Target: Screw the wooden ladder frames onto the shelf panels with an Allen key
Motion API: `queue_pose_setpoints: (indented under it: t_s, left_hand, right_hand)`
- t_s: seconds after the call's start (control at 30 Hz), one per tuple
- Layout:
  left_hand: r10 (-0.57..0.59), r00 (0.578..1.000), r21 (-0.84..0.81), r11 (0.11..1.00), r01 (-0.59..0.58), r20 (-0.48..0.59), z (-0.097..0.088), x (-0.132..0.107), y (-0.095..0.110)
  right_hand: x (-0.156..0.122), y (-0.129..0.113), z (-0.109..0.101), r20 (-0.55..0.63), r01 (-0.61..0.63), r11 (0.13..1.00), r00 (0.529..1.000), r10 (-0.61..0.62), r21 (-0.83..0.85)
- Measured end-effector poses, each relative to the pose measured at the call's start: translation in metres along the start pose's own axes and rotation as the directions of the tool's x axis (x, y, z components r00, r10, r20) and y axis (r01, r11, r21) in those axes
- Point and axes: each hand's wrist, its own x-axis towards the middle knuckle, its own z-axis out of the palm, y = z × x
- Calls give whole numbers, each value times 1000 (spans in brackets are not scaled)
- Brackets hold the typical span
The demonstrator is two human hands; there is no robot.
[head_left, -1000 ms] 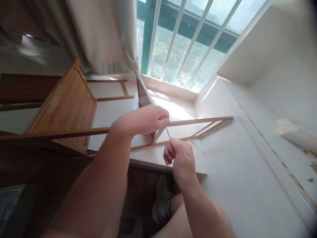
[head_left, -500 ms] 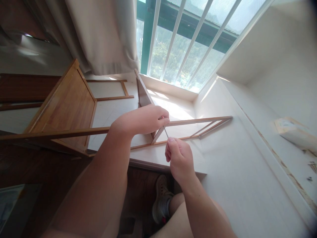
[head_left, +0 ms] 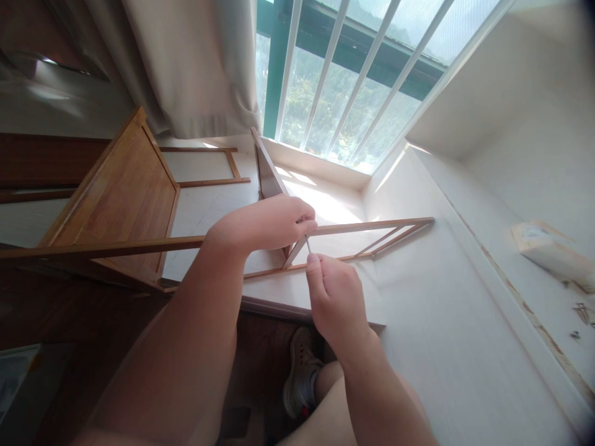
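Observation:
My left hand (head_left: 267, 223) is closed around the top rail of a wooden frame (head_left: 372, 225), which lies across a white window ledge (head_left: 418, 310). My right hand (head_left: 333, 297) is closed in a pinch on a thin metal tool (head_left: 307, 244), probably a hex key. The tool's tip meets the rail just under my left fingers. A brown wooden panel (head_left: 266, 170) stands upright behind my left hand. Most of the tool is hidden inside my right fist.
A wooden shelf unit (head_left: 123, 198) lies tilted at the left, a second slatted frame (head_left: 209, 166) behind it. A curtain (head_left: 195, 68) and barred window (head_left: 353, 74) are at the back. A small box (head_left: 543, 244) and loose screws (head_left: 580, 313) lie at the right. My shoe (head_left: 302, 371) shows below.
My right hand has turned and moved up closer to the rail, with less of the metal tool showing. My left hand has kept its grip.

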Motion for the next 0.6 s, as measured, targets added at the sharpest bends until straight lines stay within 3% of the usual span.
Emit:
queue_pose_setpoints:
  t_s: [0.13,0.23,0.3,0.4,0.47,0.6]
  left_hand:
    - [9,1000,3,1000,-9,-6,2,1,-2]
    - [9,1000,-4,1000,-9,-3,2,1,-3]
    - [-1,1000,-8,1000,2,5,1,0,-2]
    - [-16,1000,-14,1000,16,12,1,0,-1]
    - [-23,1000,-19,1000,23,10,0,0,0]
    - [-27,1000,-26,999,27,5,0,0,0]
  right_hand:
    - [0,-2,0,15,-26,995,1000,25,93]
    - [-1,4,5,35,-126,930,992,121,344]
    - [-1,8,10,90,-224,783,973,212,580]
    - [0,8,15,219,-329,443,935,280,834]
    - [0,5,17,279,-348,247,920,277,904]
    - [-1,-4,18,360,-357,-58,899,251,932]
